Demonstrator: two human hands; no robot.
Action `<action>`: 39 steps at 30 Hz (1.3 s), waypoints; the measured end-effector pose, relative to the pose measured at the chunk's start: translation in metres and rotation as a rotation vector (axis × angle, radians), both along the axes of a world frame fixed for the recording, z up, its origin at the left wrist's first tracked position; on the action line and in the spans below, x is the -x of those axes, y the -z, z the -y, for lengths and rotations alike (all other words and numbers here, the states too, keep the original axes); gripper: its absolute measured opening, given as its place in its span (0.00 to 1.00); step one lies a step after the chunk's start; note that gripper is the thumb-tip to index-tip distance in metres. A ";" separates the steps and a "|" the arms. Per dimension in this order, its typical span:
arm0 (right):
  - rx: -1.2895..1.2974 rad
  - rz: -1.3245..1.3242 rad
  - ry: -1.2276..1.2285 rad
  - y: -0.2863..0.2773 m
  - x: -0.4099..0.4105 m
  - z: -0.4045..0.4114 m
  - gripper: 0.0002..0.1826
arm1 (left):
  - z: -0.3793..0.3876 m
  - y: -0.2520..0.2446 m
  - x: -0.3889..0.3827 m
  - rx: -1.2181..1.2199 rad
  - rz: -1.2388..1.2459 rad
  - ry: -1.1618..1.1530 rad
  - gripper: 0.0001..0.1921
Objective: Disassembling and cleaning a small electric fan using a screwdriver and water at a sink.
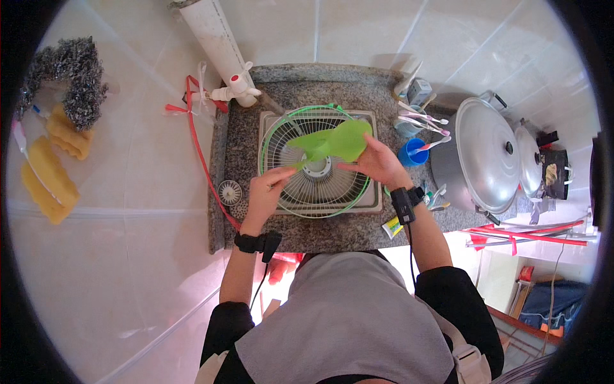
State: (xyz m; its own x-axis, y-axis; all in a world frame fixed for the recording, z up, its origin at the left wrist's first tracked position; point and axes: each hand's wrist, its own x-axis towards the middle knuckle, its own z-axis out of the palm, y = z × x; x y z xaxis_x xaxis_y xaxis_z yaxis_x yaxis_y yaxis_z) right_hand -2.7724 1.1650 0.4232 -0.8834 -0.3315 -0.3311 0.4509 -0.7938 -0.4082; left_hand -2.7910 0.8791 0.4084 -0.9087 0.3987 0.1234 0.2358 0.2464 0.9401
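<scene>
Both of my hands hold a green plastic fan blade (331,144) above the sink. My left hand (269,192) pinches the tip of one vane at the lower left. The broad vane at the upper right is gripped by my right hand (381,163), its fingers at the edge. Under the blade, a round wire fan guard (297,197) with a green rim rests in the rectangular sink (376,199), covering most of it. From the white plastic tap (237,86), what looks like a stream of water slants down to the guard. The blade hides part of the guard's hub.
Right of the sink stand a blue cup (413,152) with a toothbrush, a holder of toothbrushes (407,126) and a large lidded metal pot (489,153). A toothpaste tube (393,227) lies at the front edge. A sink strainer (230,192) sits left; a red hose (199,149) hangs nearby.
</scene>
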 end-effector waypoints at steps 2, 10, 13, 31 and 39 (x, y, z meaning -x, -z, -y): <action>-0.211 -0.030 0.004 0.004 -0.008 -0.014 0.24 | -0.002 -0.001 0.003 0.029 0.022 0.093 0.13; -0.569 -0.029 0.183 -0.026 -0.045 -0.041 0.24 | 0.025 0.084 0.047 0.627 0.417 -0.288 0.27; -0.566 0.016 0.292 -0.029 -0.057 -0.047 0.24 | 0.027 0.112 0.044 0.740 0.152 -0.251 0.19; -0.525 0.023 0.427 -0.030 -0.088 -0.057 0.22 | -0.038 0.091 0.153 0.535 0.082 -0.320 0.18; -0.528 0.024 0.460 -0.037 -0.097 -0.054 0.23 | -0.097 0.076 0.124 0.995 -0.160 -0.209 0.34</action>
